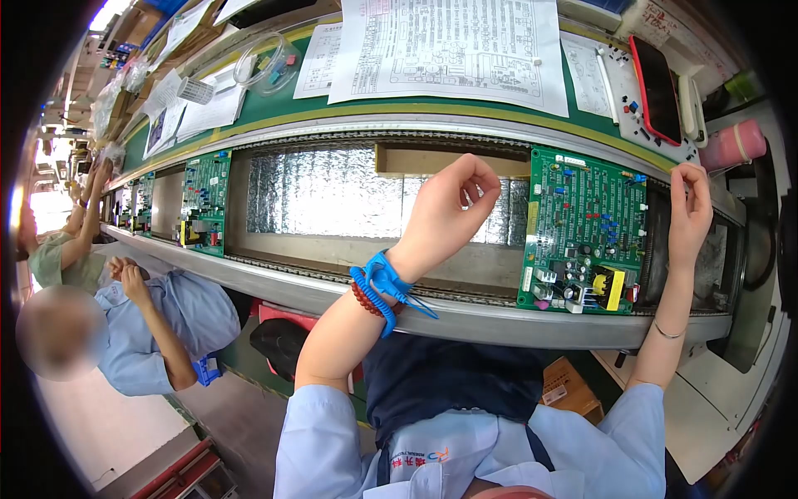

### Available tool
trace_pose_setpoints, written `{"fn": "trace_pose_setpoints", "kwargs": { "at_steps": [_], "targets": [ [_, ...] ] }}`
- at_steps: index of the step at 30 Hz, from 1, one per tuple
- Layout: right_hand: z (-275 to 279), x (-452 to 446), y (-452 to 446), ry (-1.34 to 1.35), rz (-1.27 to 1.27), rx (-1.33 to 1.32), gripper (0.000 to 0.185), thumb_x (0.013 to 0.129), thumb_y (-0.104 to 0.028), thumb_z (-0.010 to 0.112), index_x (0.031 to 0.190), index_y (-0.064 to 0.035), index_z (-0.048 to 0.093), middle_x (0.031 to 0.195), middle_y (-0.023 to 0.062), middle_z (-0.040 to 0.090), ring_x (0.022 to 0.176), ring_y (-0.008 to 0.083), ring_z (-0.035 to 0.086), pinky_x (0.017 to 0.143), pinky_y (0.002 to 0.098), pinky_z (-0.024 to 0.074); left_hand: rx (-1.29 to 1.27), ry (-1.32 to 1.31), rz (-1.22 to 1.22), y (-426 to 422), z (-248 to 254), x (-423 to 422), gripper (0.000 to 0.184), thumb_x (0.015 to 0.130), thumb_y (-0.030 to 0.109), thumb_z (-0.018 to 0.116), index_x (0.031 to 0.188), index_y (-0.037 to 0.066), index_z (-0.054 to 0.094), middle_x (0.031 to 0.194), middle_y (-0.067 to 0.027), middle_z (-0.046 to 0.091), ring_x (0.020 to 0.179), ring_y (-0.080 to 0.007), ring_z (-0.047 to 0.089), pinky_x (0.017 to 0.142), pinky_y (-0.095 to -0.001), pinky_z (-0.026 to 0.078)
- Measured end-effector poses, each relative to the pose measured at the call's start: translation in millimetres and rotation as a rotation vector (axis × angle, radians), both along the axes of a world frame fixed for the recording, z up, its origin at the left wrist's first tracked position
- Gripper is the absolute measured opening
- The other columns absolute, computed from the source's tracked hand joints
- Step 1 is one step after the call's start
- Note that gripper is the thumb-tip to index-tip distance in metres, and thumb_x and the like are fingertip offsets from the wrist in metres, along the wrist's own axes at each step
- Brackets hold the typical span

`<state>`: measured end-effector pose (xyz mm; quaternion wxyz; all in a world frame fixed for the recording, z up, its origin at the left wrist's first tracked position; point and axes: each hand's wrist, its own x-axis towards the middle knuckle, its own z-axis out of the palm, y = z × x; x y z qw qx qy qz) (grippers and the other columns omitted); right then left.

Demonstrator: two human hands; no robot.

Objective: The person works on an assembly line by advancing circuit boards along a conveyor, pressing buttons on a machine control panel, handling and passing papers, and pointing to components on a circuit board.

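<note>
A green circuit board [587, 220] carrying many small parts and a yellow-wrapped transformer [609, 288] lies across the conveyor rails. To its left, above the shiny foil-like surface, is my left hand [453, 204], its fingers curled and fingertips together; anything inside them is hidden. A blue wrist strap [384, 279] with a coiled cord and a reddish bead bracelet circle that wrist. Just beyond the board's right edge, my right hand [692, 204] is raised with thumb and fingers pinched together. Whether it holds some tiny part, I cannot make out. Neither hand visibly touches the board.
Printed diagrams [449, 58] lie on the green bench behind the conveyor rail [374, 125]. A red-edged phone [657, 90], loose small components and a clear plastic dish [270, 66] are there too. More boards [204, 200] sit further left, where co-workers [158, 324] are seated.
</note>
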<state>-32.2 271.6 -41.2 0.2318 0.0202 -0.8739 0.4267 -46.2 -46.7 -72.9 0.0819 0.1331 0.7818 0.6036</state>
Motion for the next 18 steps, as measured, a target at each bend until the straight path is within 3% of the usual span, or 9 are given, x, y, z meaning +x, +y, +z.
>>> {"fn": "trace_pose_setpoints", "kwargs": {
  "at_steps": [18],
  "targets": [
    [-0.6, -0.5, -1.8, 0.026, 0.007, 0.039, 0.006, 0.086, -0.004, 0.054, 0.087, 0.0012, 0.051, 0.088, 0.0027, 0.051, 0.085, 0.0108, 0.048, 0.082, 0.0212, 0.0361, 0.02, 0.05, 0.042, -3.4, -6.9, -6.8, 0.007, 0.078, 0.002, 0.062, 0.083, 0.003, 0.056, 0.074, -0.0005, 0.058, 0.065, -0.0063, 0.05, 0.058, -0.0196, 0.041]
  ]
}}
